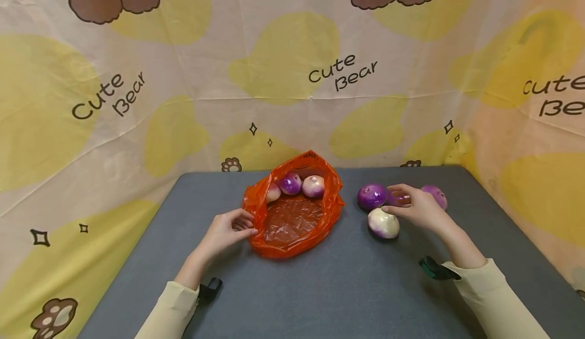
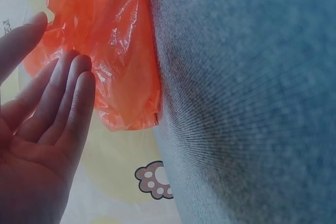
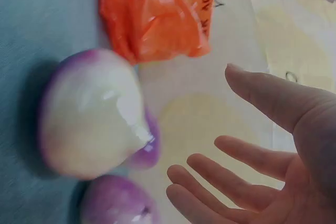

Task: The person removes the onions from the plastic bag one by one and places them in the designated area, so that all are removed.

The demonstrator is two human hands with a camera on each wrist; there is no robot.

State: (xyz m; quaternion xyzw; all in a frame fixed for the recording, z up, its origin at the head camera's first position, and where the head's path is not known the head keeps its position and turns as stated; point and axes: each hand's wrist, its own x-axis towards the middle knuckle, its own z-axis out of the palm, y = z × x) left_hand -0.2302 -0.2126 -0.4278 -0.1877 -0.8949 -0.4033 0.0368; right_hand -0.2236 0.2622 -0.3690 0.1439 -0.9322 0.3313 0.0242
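Observation:
An orange plastic bag (image 1: 288, 251) lies with its mouth wide. Inside it are a purple turnip (image 1: 290, 183), a whitish one (image 1: 313, 186) and a third partly behind the rim. At the bag's left side is my left hand (image 1: 228, 229), thumb and fingers apart in the left wrist view (image 2: 47, 114); whether they touch the plastic I cannot tell. My right hand (image 1: 420, 207) hovers by the loose turnips, fingers spread and holding nothing. Nearest it are a white turnip (image 1: 384, 223) and a purple turnip (image 1: 372, 196). Its fingers partly hide more purple behind them.
Another purple turnip (image 1: 435, 196) lies beyond my right hand. The grey tabletop (image 1: 297, 298) reaches back to a patterned cloth (image 1: 283, 74) that hangs behind it and along both sides. Dark straps (image 1: 210, 289) sit at both wrists.

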